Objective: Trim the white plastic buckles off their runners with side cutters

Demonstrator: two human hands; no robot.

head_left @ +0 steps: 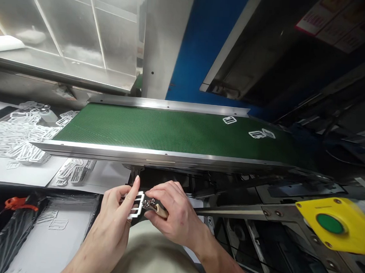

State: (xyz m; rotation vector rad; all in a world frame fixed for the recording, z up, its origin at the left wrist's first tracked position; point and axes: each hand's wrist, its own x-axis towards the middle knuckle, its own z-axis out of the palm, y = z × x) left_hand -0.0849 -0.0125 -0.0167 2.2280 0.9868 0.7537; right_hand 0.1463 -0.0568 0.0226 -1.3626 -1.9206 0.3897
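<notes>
a white rectangular buckle (135,205) is pinched between the thumb and fingers of the left hand (112,223), just below the near edge of the green conveyor belt (170,131). the left hand is clamped on the buckle's frame, while the right hand (174,210) is closed around a small wood-handled tool (161,211), its metal end right against the buckle. below the belt and to the left of the hands, a white sheet (29,255) bearing more buckles lies beside a black plastic bag (6,241). to the right of the hands sits a yellow push-button box (334,224) with a green button (329,223). a loose pile of buckles (15,138) spreads past the belt's left end, three buckles (257,134) lie on the belt's right part, and a blue panel (206,51) rises beyond the belt.
</notes>
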